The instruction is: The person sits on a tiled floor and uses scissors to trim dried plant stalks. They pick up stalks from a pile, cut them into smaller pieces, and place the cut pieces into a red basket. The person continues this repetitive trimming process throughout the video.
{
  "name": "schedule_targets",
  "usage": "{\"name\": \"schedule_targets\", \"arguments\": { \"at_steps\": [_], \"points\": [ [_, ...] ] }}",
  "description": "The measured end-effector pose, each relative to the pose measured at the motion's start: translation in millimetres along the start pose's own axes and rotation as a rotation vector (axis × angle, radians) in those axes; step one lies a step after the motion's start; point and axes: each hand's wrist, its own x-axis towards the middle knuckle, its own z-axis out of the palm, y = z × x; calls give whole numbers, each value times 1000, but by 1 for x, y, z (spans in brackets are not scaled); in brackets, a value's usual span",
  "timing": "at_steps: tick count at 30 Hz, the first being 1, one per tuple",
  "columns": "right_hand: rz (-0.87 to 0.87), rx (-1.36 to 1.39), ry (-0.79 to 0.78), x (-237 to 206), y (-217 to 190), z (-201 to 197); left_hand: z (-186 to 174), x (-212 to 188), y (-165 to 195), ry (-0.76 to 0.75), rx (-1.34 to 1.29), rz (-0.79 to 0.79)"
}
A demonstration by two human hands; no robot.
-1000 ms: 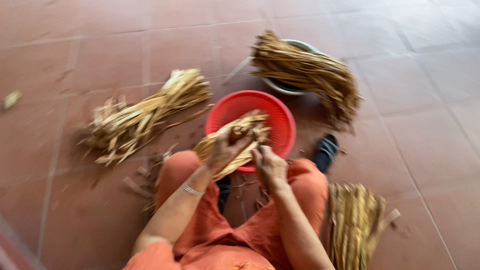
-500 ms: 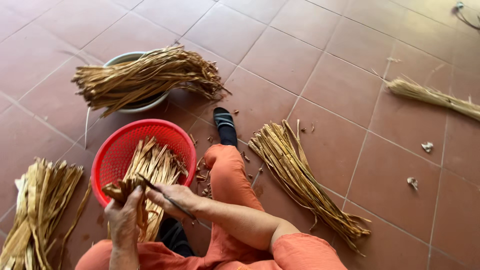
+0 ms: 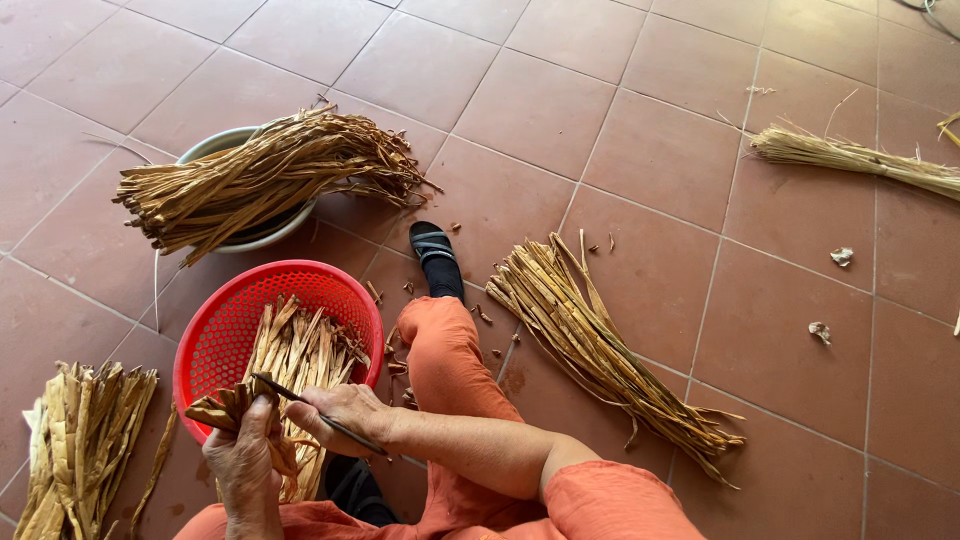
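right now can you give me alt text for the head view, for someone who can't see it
A seated person in orange clothes holds a small bunch of dry tan plant strips in the left hand and a thin dark blade in the right hand, over a round red plastic basket. More strip bundles lie on the reddish tile floor.

Basket point(image 3: 215, 330) before bowl point(image 3: 225, 145), bundle point(image 3: 600, 345) right

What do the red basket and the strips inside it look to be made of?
Red basket: probably moulded plastic, judging by its uniform bright colour and regular open mesh wall. Strips: dried plant material, perhaps split stems or bark; tan, matte, flat, with frayed ends.
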Motion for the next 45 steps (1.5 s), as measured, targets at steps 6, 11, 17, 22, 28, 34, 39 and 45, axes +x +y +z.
{"name": "schedule_targets", "arguments": {
  "at_steps": [6,11,17,22,28,34,39,45],
  "points": [
    [-32,21,25,-1,-4,-6,4,-11,18,-54,95,-94],
    [-106,55,37,3,-6,-20,10,-14,20,-74,98,-162],
    [89,210,59,7,-3,-25,16,-11,19,-103,41,-114],
    [115,755,132,17,4,-22,28,-18,24,-223,140,-150],
    [77,962,226,25,6,-38,49,-19,39,-303,104,-114],
    [-26,733,222,29,16,-54,52,-5,32,-324,60,-133],
    [-18,749,153,35,9,-47,43,6,16,-377,-282,-166],
    [14,749,107,46,17,-40,50,5,26,-511,-363,-91]
  ]
}}
